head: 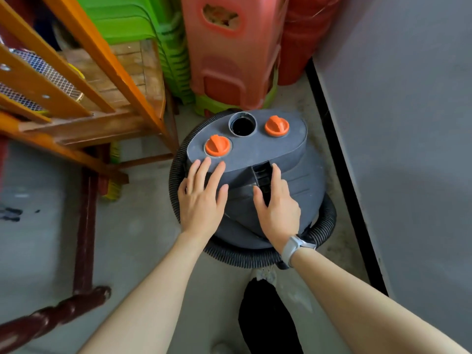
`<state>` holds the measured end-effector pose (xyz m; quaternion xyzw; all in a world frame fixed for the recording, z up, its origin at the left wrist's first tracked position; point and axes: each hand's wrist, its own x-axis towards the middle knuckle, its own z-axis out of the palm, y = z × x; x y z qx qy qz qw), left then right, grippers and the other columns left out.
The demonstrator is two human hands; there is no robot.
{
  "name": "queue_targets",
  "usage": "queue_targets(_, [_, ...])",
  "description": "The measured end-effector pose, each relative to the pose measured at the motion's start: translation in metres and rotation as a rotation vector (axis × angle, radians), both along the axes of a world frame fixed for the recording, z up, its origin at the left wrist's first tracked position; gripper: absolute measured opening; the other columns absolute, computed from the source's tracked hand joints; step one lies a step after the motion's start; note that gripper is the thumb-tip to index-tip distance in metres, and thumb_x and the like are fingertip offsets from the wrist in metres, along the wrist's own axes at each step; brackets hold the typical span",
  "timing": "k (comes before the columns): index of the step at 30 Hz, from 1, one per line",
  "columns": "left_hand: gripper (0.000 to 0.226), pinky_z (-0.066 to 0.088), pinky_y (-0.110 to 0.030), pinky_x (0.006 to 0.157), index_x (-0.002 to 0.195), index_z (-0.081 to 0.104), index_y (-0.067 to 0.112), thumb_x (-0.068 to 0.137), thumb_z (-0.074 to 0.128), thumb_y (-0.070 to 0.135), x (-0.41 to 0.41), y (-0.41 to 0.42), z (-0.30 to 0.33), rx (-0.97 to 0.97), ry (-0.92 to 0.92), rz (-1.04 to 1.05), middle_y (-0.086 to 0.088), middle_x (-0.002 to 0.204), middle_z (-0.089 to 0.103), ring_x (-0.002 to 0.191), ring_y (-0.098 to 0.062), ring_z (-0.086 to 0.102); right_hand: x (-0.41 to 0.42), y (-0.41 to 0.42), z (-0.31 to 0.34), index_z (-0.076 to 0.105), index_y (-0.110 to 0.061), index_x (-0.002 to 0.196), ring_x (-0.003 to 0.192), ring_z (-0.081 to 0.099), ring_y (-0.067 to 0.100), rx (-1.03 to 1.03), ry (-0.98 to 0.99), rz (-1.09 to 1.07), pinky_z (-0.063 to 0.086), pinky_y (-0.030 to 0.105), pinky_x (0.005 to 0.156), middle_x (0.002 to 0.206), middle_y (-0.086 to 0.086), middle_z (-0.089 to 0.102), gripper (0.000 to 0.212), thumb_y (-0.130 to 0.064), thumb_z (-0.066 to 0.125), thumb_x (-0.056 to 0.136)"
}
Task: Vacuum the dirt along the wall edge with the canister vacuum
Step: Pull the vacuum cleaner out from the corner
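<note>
A grey canister vacuum (268, 154) stands on the concrete floor close to the wall (398, 123). Its top has two orange knobs (217, 146) and an open round port (242, 123). A black ribbed hose (245, 256) coils around its base. My left hand (203, 198) rests flat on the lid with straight fingers, just below the left knob. My right hand (277, 208) lies on the black carry handle (263, 177), thumb on one side and fingers on the other.
A dark baseboard (342, 159) runs along the wall's foot on the right. Stacked green and red plastic stools (229, 54) stand behind the vacuum. An orange wooden rack (84, 80) stands to the left, a dark wooden post (84, 238) below it.
</note>
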<state>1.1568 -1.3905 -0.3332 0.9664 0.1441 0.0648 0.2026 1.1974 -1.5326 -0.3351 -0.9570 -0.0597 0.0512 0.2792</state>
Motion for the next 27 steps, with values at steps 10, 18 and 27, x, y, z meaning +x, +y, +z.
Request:
queue_targets(10, [0.045,0.039,-0.056,0.099,0.134,0.053,0.013,0.09,0.061,0.019,-0.157,-0.008,0.003,0.016,0.016,0.119,-0.014,0.145,0.042,0.137,-0.035,0.035,-0.135,-0.004,-0.001,0.026,-0.022,0.148,0.078,0.06,0.037,0.046,0.009,0.123,0.038,0.034,0.061,0.105,0.006,0.058,0.063,-0.038,0.052,0.093])
queue_targets(18, [0.052,0.045,-0.055,0.092,0.131,0.057,0.011,0.08,0.07,0.015,-0.275,-0.047,0.005,0.072,0.043,0.288,-0.016,0.142,0.046,0.131,-0.036,0.043,-0.218,-0.034,0.004,0.019,-0.026,0.15,0.083,0.062,0.032,0.096,0.138,0.384,0.046,0.037,0.068,0.106,0.004,0.058,0.066,-0.037,0.052,0.093])
queue_targets(27, [0.044,0.047,-0.053,0.088,0.124,0.062,0.012,0.085,0.049,0.026,-0.373,-0.131,0.006,0.14,0.049,0.685,-0.016,0.135,0.053,0.124,-0.035,0.051,-0.279,-0.073,0.009,0.021,-0.026,0.149,0.084,0.062,0.029,0.095,0.173,0.759,0.051,0.041,0.065,0.1,0.004,0.059,0.066,-0.036,0.053,0.093])
